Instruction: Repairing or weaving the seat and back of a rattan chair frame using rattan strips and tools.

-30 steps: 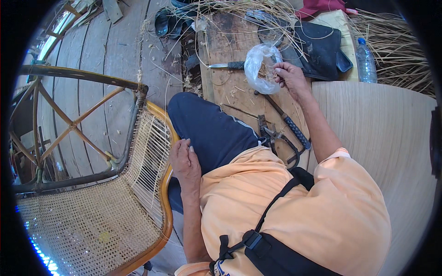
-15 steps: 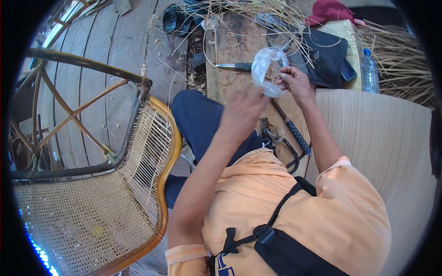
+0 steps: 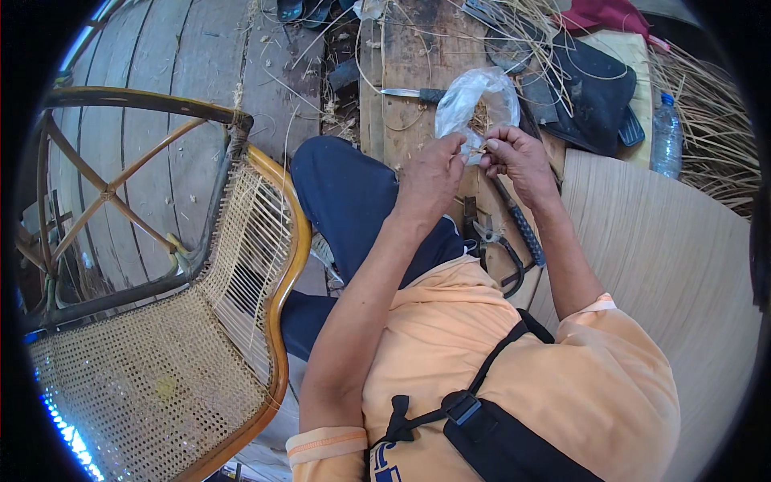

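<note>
My left hand [image 3: 430, 178] and my right hand [image 3: 522, 165] meet above the wooden plank, fingertips pinched close together. Between them shows a small pale-brown bit [image 3: 477, 150], too small to name; the left fingertips are partly hidden by the hand itself. Just beyond the fingers lies a clear plastic bag [image 3: 464, 98], its mouth open, with brown shreds [image 3: 480, 118] inside. Left of the bag a knife [image 3: 405, 93] with a dark handle rests on the plank. Closer to my body are cutting pliers [image 3: 491, 234] and a tool with a black patterned handle [image 3: 526, 233].
A cane chair [image 3: 144, 377] with a partly woven side stands at my left. Loose cane strips [image 3: 522, 40], a dark bag [image 3: 590, 88], a plastic bottle [image 3: 666, 136] and a red cap [image 3: 606, 18] lie ahead. A pale wood-grain board [image 3: 650, 249] is at my right.
My left hand, blurred before, has moved up and right to meet the right hand. The right hand has shifted slightly down and right. The whole view has shifted a little.
</note>
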Action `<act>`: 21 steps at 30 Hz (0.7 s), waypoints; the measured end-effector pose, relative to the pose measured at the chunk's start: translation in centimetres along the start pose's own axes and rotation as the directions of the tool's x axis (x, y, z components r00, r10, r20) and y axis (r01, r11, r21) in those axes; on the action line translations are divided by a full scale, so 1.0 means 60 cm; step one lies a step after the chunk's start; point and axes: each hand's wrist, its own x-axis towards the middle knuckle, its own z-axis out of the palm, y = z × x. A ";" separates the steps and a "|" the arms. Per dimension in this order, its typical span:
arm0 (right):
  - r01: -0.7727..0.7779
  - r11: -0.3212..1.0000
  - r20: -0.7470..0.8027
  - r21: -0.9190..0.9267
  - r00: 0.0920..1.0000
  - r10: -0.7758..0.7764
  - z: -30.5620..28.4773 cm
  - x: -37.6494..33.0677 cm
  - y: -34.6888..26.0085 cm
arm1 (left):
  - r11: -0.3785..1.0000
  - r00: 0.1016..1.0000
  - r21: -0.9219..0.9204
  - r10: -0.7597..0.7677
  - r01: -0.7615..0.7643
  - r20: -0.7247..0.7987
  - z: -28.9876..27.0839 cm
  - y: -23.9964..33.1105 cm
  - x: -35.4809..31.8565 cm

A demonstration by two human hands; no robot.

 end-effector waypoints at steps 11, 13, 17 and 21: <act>-0.016 0.998 0.070 0.062 0.997 0.011 0.025 -0.005 -0.004 | 0.824 0.913 -0.397 -0.345 0.405 0.216 -0.012 0.003 -0.007; -0.019 0.994 0.058 0.104 0.998 0.013 0.028 -0.006 0.003 | 0.749 0.893 -0.487 -0.380 0.449 0.239 -0.016 0.011 -0.008; -0.005 0.995 0.096 0.103 0.995 -0.005 0.033 -0.010 0.007 | 0.816 0.903 -0.387 -0.396 0.430 0.170 -0.018 0.004 -0.018; 0.077 0.990 -0.005 0.118 0.997 -0.077 0.026 -0.013 0.013 | 0.762 0.889 -0.461 -0.416 0.455 0.190 -0.027 0.008 -0.028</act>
